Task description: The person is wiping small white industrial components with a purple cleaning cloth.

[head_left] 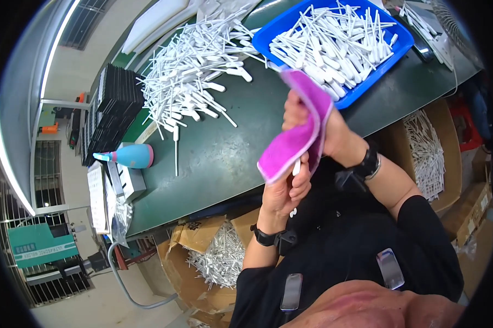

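My left hand (284,194) is closed on the thick end of a white plastic stick (296,167), just below a purple cloth (287,148). With its fingers curled, my right hand (336,134) grips the cloth, which is folded around the stick's middle and hides most of it. Both hands are in the air over the near edge of the green table. Beyond them a blue tray (261,42) holds many similar white sticks. To its left lies a loose heap of the same sticks (194,71).
A pink-and-blue bottle (132,156) stands at the table's left, near stacked black trays (114,104). Below the table edge are cardboard boxes of white sticks, one at left (172,262) and one at right (451,158). A fan (454,27) stands at the far right.
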The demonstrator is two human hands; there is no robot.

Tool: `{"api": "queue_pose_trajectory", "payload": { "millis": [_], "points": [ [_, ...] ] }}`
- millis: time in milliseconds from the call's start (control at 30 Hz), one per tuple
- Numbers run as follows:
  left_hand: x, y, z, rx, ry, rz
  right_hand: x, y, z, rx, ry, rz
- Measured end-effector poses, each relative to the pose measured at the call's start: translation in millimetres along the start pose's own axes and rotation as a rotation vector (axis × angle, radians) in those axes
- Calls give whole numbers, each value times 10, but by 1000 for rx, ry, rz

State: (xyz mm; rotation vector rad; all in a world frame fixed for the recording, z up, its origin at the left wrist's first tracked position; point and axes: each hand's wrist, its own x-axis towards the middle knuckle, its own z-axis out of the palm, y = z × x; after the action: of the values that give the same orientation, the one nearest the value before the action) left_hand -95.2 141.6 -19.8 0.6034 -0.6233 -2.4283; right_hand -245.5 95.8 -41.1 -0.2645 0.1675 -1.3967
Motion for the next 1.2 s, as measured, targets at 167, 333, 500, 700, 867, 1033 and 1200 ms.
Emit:
{"api": "queue_pose_trajectory", "payload": {
  "millis": [167, 333, 500, 700, 867, 1033, 1200],
  "points": [
    [191, -60, 6, 667, 393, 306, -324, 19, 132, -806, 310, 344],
    [-85, 285, 118, 1262, 449, 523, -266, 78, -231, -1034, 89, -428],
    [219, 693, 148, 1176, 479, 577, -289, 25, -60, -1091, -223, -118],
    [446, 737, 171, 843, 452, 560, -281, -60, -199, -907, -108, 77],
    [759, 887, 233, 743, 424, 593, -316, 1, -350, -1032, -110, -216],
    [1188, 1108, 322, 750, 416, 734, -355, -121, -438, -927, -2, -26],
    [1732, 1264, 286, 913, 222, 537, -344, -108, -378, -802, -34, 96]
  ]
}}
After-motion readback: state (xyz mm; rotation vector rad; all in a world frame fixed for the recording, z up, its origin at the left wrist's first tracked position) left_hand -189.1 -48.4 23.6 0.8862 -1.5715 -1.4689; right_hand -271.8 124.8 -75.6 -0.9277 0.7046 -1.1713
